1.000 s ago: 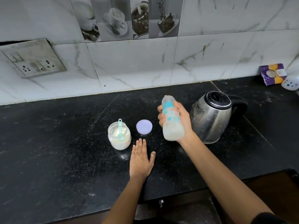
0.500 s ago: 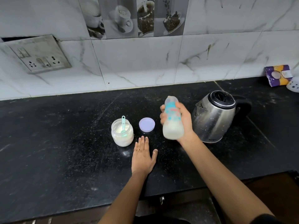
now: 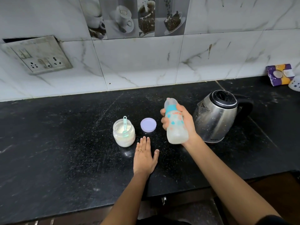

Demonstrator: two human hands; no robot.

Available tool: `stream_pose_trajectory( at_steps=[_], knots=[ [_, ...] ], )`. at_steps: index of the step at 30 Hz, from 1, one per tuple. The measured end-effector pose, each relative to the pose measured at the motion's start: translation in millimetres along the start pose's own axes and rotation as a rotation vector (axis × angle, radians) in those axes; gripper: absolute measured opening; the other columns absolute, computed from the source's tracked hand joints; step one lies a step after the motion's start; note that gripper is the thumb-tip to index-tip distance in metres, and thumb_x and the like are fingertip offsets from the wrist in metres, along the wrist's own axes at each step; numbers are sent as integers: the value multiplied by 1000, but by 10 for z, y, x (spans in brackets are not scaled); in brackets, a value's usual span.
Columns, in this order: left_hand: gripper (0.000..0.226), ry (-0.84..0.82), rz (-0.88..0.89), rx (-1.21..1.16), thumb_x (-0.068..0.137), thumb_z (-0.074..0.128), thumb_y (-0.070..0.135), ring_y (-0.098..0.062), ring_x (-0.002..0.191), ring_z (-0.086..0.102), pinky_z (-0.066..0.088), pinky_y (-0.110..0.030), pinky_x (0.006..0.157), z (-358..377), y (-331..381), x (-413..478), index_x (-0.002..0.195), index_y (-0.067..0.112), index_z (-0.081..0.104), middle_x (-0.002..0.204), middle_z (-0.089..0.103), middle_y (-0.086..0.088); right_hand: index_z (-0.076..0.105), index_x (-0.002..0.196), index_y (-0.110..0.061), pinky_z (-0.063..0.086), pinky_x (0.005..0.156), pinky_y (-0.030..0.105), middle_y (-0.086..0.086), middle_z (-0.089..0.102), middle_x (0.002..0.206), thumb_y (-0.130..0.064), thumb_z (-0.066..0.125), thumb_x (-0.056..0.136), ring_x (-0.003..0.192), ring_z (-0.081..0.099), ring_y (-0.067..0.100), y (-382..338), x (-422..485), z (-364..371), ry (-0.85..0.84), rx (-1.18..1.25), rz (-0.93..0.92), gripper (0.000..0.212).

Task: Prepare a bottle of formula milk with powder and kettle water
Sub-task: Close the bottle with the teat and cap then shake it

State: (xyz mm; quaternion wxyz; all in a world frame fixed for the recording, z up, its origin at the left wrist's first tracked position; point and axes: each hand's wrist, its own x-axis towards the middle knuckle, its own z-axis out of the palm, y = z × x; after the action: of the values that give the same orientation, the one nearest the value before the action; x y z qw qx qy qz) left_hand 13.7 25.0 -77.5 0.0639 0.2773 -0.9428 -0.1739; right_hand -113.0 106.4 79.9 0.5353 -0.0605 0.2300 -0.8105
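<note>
My right hand [image 3: 186, 122] grips a capped baby bottle [image 3: 176, 125] with a teal collar and milky liquid in its lower part, held above the black counter [image 3: 65, 151] and tilted slightly left. My left hand [image 3: 145, 156] lies flat on the counter, fingers straight. Just left of it stands an open glass jar of white powder [image 3: 124, 135] with a teal scoop [image 3: 124, 124] standing in it. The jar's lilac lid [image 3: 148, 124] lies between jar and bottle. A steel kettle [image 3: 217, 116] with a black lid and handle stands right of the bottle.
A marble-tiled wall with a switch and socket plate [image 3: 39, 56] rises behind the counter. A purple and yellow packet [image 3: 280, 74] and a white object [image 3: 294, 84] sit at the far right. The counter's front edge runs close to my forearms.
The bottle stays in my right hand with only slight shifts of position and tilt. My left hand has not moved from the counter. The view has drifted a little.
</note>
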Motion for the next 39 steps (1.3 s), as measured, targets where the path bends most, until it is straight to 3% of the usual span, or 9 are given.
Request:
stream_pose_trajectory(
  at_steps=[6, 10, 15, 20, 26, 28, 31, 34, 39],
  knots=[
    [85, 9, -3, -5, 83, -1, 60, -17, 147, 0, -9, -27, 116, 13, -6, -2, 152, 10, 8, 160, 7, -8, 54, 96, -3, 53, 49, 27, 8, 61, 80, -14, 91, 39, 54, 60, 20, -40, 32, 57, 24, 204, -22, 70],
    [78, 12, -7, -9, 89, 7, 58, -16, 147, -1, -9, -27, 117, 16, -8, 5, 152, 11, 7, 160, 6, -7, 62, 98, -10, 51, 48, 28, 9, 58, 85, -24, 83, 57, 55, 56, 20, -19, -50, 169, -71, -81, -33, 48],
    [79, 9, -4, -8, 89, 7, 59, -16, 147, -2, -9, -27, 117, 19, -12, 1, 152, 11, 7, 160, 6, -7, 52, 103, -10, 51, 49, 28, 8, 58, 86, -25, 82, 56, 56, 57, 19, -47, -32, 253, -45, -62, -61, 58],
    [83, 20, -5, -13, 85, 3, 60, -16, 147, -1, -10, -26, 116, 15, 2, 5, 152, 11, 7, 160, 6, -7, 57, 95, -5, 54, 55, 29, 7, 57, 88, -32, 60, 76, 59, 57, 20, -80, -55, 342, 47, -69, -100, 34],
    [71, 22, 0, -15, 96, 20, 53, -16, 147, -2, -9, -26, 116, -10, 9, -1, 152, 11, 7, 160, 5, -7, 40, 134, -3, 55, 70, 53, 20, 63, 97, -17, 64, 71, 78, 68, 33, -144, -34, 307, 52, -67, -138, 68],
    [75, 25, -1, -13, 92, 13, 56, -16, 147, -2, -10, -26, 116, -9, 12, -6, 152, 11, 7, 160, 6, -7, 45, 129, -1, 57, 65, 43, 19, 66, 93, -19, 83, 57, 75, 68, 30, -148, -15, 293, -18, -119, -101, 83],
    [69, 22, -2, -26, 98, 24, 51, -15, 147, -2, -8, -27, 118, 2, 3, -3, 152, 12, 7, 160, 5, -6, 59, 105, 1, 54, 57, 32, 16, 57, 86, -25, 85, 58, 68, 57, 24, -155, -39, 336, -288, -10, 5, 59],
    [69, 30, -2, -27, 98, 27, 49, -16, 147, -2, -7, -28, 119, 4, 6, 3, 152, 11, 7, 160, 6, -7, 61, 107, -4, 56, 74, 45, 20, 54, 88, -17, 76, 68, 80, 59, 31, -183, -17, 426, -254, 152, -10, 44],
    [68, 33, -3, -33, 98, 28, 49, -16, 147, -2, -7, -28, 118, -1, 14, -6, 152, 11, 8, 160, 5, -7, 46, 131, -13, 57, 58, 40, 22, 57, 107, -18, 68, 81, 72, 62, 31, -130, -19, 342, -443, 66, 134, 54]
  ],
)
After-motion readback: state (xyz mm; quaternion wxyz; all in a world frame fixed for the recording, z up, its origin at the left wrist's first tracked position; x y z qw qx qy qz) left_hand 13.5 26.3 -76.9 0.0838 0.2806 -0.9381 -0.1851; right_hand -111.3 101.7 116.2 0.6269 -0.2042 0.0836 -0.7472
